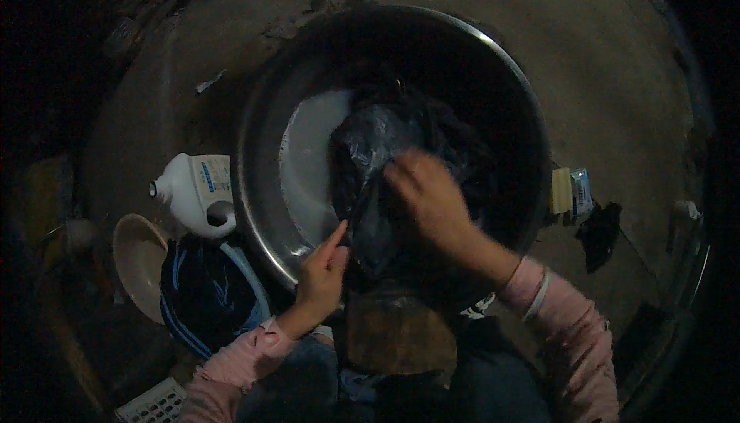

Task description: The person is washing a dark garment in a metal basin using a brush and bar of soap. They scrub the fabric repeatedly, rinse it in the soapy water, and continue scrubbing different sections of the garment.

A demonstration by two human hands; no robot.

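Note:
A large round metal basin [263, 238] stands before me, with pale, cloudy liquid [312, 163] at its left side. Dark, wet-looking cloth [376, 128] is heaped in it and spreads towards the near rim. My left hand [321, 278] is at the cloth's left edge near the rim, its fingers bent around the dark fabric and one finger stretched along it. Over the middle of the cloth is my right hand [430, 197], blurred, with its fingers bent; whether it grips any cloth cannot be told. Under the near end of the cloth is a brown wooden board or block [402, 333].
Left of the basin lie a white plastic jug [185, 192], a beige bowl [136, 261] and a container of dark clothes [211, 296]. On the right are a yellow bar [561, 190], probably soap, a small packet [581, 192] and a black cloth [599, 235] on the floor.

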